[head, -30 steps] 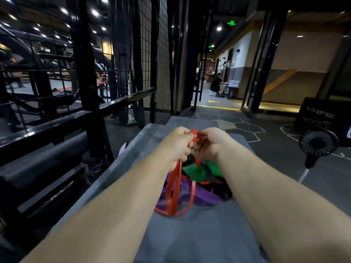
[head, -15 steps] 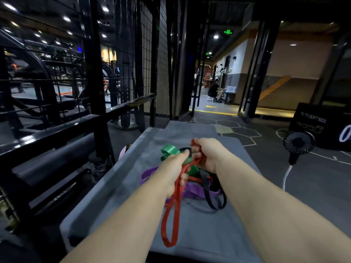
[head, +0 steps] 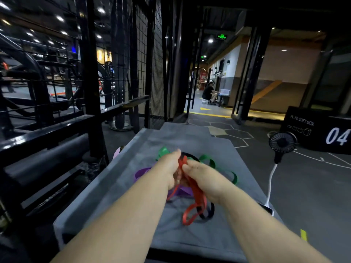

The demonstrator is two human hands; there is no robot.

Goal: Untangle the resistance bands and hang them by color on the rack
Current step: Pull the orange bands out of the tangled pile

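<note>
The red band (head: pixel 197 196) has dropped since half a second ago. Its loop hung long towards the near edge of the bench (head: pixel 180 137) then, and now lies in a shorter bunch on the grey cloth. A loop of the green band (head: pixel 211 160) has spread out towards the right edge.

Our left grip (head: pixel 169 168) and right grip (head: pixel 201 179) meet knuckle to knuckle over the middle of the bench. Both have their fingers curled tight on the red band, and a short red stretch shows between them. The frame is blurred there, so we cannot tell which fingers pinch it. From the right grip the band runs down towards the near edge and ends in a loop on the cloth, crossing the black band (head: pixel 210 210).

The purple band (head: pixel 142 172) lies under our left wrist, towards the left edge. Green pokes out beyond the left grip too, on the far side of the pile.

The black rack (head: pixel 89 76) stands just beyond the left edge. On the floor to the right are a small fan (head: pixel 283 142), its white cable (head: pixel 272 179) and a plyo box (head: pixel 321 133).
</note>
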